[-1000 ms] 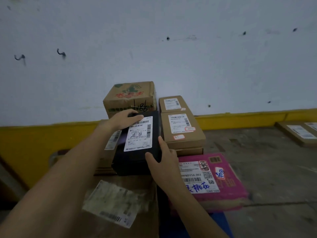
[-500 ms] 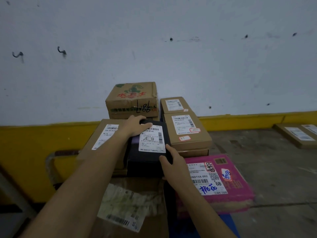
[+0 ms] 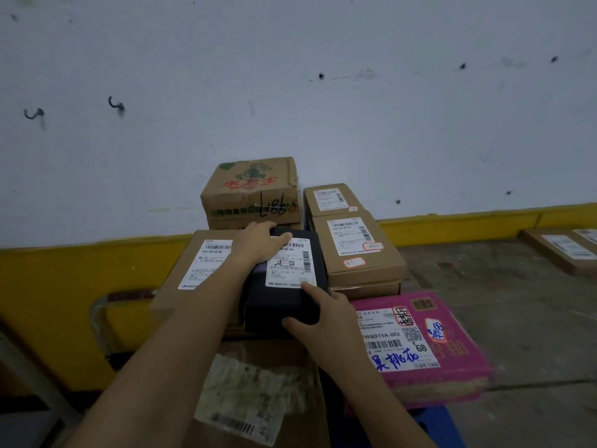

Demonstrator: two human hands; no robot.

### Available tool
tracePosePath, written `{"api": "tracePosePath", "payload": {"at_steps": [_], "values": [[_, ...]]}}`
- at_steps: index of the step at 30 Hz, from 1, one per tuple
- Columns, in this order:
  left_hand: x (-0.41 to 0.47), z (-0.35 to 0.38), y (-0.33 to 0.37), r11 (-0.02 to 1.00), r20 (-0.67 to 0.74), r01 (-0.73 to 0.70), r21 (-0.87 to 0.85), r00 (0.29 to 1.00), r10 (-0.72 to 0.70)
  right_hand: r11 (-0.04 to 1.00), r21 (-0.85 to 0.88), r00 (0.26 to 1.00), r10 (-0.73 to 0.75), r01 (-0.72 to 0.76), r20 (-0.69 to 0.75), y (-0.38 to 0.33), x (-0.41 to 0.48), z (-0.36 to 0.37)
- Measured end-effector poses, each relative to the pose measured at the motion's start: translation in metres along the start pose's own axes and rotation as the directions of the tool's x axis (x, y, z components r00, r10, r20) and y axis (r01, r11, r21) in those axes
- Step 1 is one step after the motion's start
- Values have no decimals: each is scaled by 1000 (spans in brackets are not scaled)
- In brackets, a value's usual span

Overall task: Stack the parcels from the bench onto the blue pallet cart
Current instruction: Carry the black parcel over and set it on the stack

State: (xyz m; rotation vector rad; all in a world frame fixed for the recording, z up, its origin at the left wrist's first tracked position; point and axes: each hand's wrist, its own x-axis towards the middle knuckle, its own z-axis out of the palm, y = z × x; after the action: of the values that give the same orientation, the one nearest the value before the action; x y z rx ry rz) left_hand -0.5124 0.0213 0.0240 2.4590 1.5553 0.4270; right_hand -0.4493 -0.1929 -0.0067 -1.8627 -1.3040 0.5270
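Observation:
A black parcel with a white label lies among stacked parcels. My left hand grips its far left corner and my right hand holds its near right corner. It rests between a flat brown box on the left and a stack of brown boxes on the right. A pink box lies to the near right. A bit of the blue pallet cart shows below the pink box.
A printed brown carton stands against the white wall behind. A large box with a crumpled label is nearest me. Flat parcels lie on the concrete floor at far right. A metal cart handle rises at left.
The black parcel has come down and to the right, settling between the brown boxes. Both hands stayed on it. The flat brown box on the left is now uncovered.

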Motion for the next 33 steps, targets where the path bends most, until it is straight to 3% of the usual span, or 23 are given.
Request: {"api": "tracePosePath", "payload": {"at_steps": [13,24,29,33], "values": [[-4,-4,5,995,13,30,-92,1000,-29,962,-244,981,-153,121,-118,-15,3,-6],[-5,-7,3,998,-33,60,-24,998,-61,975,-203,990,-110,91,-86,-5,2,-8],[-12,-25,-37,986,-127,164,10,979,-162,982,-166,992,-101,87,-80,-2,2,-9],[-16,-30,-76,939,-28,343,-9,939,-343,981,-174,992,-106,91,-76,-1,3,-7]]}}
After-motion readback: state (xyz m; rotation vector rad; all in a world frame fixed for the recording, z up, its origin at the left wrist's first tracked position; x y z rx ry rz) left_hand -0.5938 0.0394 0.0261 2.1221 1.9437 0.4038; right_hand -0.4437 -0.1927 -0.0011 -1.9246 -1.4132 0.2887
